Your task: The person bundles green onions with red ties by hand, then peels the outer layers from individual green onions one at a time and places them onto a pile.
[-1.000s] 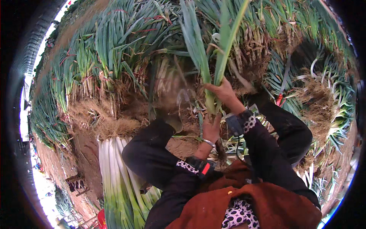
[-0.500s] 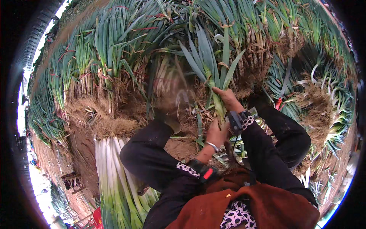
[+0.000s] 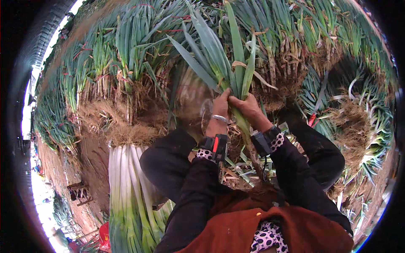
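A leek (image 3: 243, 128) with broad green leaves stands in front of me, its leaves pointing away and its lower stalk slanting down between my forearms. My right hand (image 3: 252, 111) is closed around it where the leaves begin to fan out. On the other side, my left hand (image 3: 220, 108) is closed at the base of the leaves, fingertips close to the right hand. The root end lies near my lap, partly hidden by the right wrist's dark device (image 3: 260, 143). Loose green trimmings (image 3: 242, 175) lie below the hands, between my legs.
Bundled leeks (image 3: 126, 55) with dry roots stand in rows across the far side. Cleaned white-stalked leeks (image 3: 126, 181) lie beside my left knee (image 3: 166, 158). At the right is another pile (image 3: 373, 130), near a red-handled tool (image 3: 312, 119).
My left hand has moved up from the lower stalk to the leaf base beside my right hand. The leek's leaves now reach farther up and left.
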### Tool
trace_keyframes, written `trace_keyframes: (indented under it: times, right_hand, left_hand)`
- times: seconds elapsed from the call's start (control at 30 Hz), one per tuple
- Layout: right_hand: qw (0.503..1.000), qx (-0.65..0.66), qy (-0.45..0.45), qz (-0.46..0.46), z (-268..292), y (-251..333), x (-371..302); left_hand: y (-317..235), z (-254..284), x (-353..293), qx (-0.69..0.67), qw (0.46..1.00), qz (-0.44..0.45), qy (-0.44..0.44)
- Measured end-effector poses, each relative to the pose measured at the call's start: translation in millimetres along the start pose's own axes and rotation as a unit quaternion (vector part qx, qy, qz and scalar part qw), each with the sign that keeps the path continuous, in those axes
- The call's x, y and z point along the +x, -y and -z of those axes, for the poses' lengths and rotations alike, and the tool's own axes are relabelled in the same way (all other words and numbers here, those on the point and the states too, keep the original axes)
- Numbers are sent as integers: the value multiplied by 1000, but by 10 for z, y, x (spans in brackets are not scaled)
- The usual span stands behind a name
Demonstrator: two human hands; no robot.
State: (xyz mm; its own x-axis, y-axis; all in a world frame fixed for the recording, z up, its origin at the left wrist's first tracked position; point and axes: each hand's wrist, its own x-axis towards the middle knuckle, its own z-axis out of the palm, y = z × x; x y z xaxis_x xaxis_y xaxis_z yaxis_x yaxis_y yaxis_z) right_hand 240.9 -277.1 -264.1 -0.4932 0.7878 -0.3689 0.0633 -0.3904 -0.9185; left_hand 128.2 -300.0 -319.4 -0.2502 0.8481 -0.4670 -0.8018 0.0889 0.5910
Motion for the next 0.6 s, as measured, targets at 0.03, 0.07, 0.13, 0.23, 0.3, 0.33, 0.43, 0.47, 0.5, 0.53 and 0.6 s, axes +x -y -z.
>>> trace_keyframes:
  times: [0.03,0.07,0.13,0.23,0.3,0.33,0.43,0.47,0.5,0.53,0.6]
  right_hand:
    - [999,12,-18,34,-9,6,2]
    - [997,24,-36,69,-2,22,-3]
    - [995,-37,-34,91,40,84,-219]
    - [995,-51,-43,76,177,100,-525]
    - [999,-25,18,-31,82,255,-970]
    - [998,-29,24,-53,195,286,-1277]
    - [993,-19,4,-120,774,65,-2229]
    - [989,-6,-42,-140,974,91,-2573]
    - [987,9,-63,-151,1034,145,-2769]
    - [987,10,-66,-148,1051,133,-2761]
    - [983,-54,-85,-154,1069,109,-2711]
  left_hand:
    - [-15,-49,28,-2,1000,0,2]
    - [-25,-100,44,23,999,-9,-30]
    - [-80,-178,72,46,997,-19,-61]
    - [-383,-258,96,113,993,-37,-17]
    - [-829,298,144,84,995,-52,13]
    - [-1005,342,257,79,994,-75,-28]
    - [-1531,272,244,43,986,-148,-56]
    - [-1643,24,191,-7,993,-84,-86]
    - [-1850,130,247,-18,990,-129,-45]
    - [-1837,68,259,-20,992,-124,-14]
    - [-1816,-27,188,-55,991,-120,31]
